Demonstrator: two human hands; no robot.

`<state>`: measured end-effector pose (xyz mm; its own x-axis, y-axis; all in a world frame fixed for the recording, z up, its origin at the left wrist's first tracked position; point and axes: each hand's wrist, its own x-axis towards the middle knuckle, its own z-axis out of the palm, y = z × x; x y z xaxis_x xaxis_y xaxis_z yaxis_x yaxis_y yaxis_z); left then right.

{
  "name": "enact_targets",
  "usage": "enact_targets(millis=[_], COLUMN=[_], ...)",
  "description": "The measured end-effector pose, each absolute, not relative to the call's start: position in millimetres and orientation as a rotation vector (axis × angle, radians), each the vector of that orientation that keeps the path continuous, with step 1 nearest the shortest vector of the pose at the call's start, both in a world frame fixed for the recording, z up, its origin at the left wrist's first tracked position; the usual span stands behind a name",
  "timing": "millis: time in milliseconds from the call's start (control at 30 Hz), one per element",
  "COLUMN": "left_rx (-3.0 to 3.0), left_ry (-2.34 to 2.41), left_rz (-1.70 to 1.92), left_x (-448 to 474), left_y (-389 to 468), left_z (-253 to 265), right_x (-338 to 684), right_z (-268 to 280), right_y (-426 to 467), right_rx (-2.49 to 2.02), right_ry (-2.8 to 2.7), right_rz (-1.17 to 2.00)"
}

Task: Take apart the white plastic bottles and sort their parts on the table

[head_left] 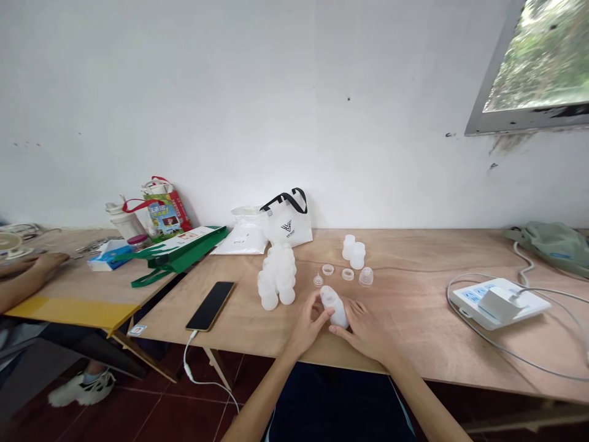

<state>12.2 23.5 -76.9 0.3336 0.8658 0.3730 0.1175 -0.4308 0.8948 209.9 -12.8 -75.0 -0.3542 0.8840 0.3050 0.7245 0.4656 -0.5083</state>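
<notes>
Between my two hands, a white translucent baby bottle is tilted just above the table's front part. My left hand has its fingers closed on the bottle's left side near the top. On the right side, my right hand wraps round the body with its thumb in front. Just beyond lie a clear bottle nipple, two screw rings, one a ring at the left and another ring, and a clear domed cap. Two bottle bodies stand behind them.
Several white bottles stand grouped left of my hands. A phone with a cable lies farther left. White bags rest near the wall. At the right is a power strip with looping cable. Another person's arm rests on the neighbouring table.
</notes>
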Motion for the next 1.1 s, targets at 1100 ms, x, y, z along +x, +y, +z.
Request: enact_targets(millis=[1100], left_rx=[1.48], left_ry=[1.451], left_rz=[2.277], left_x=[-126.1], left_y=[46.5], left_z=[14.6], right_x=[216.4], right_z=[-76.3], right_y=[-14.8], right_rx=[-1.392], right_ry=[-2.0], right_rz=[0.476])
